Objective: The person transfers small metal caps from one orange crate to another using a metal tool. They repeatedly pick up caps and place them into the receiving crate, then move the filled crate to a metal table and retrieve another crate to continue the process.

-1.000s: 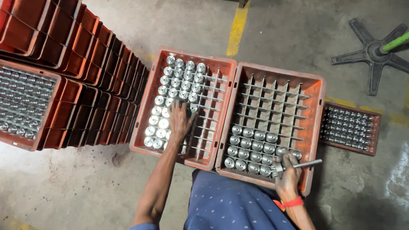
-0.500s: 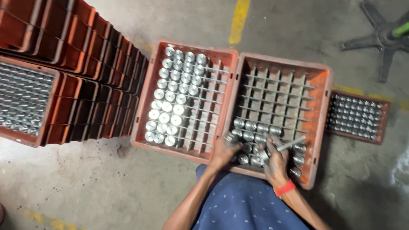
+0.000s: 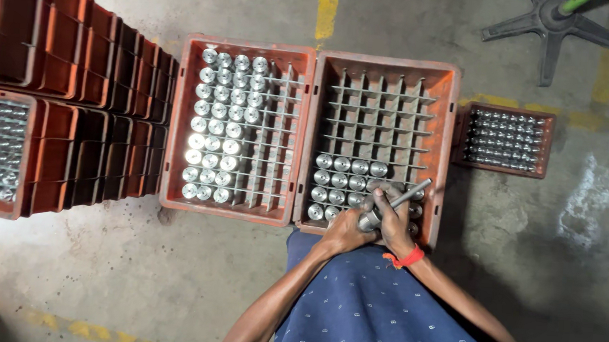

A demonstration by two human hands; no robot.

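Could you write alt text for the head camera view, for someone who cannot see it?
A person's left hand and right hand together grip a silver metal rod-shaped part over a partly filled orange gridded plastic crate; a fuller orange crate sits alongside.

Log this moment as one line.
both hands hold metal rod | over right crate | cylinders in near rows | left crate part-filled

Shiny metal cylinders [image 3: 214, 124], seemingly plastic crates [image 3: 245, 47]

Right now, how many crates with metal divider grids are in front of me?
2: the left crate, its left columns filled with cylinders, and the right crate, under both hands. Stacked crates elsewhere may hide more.
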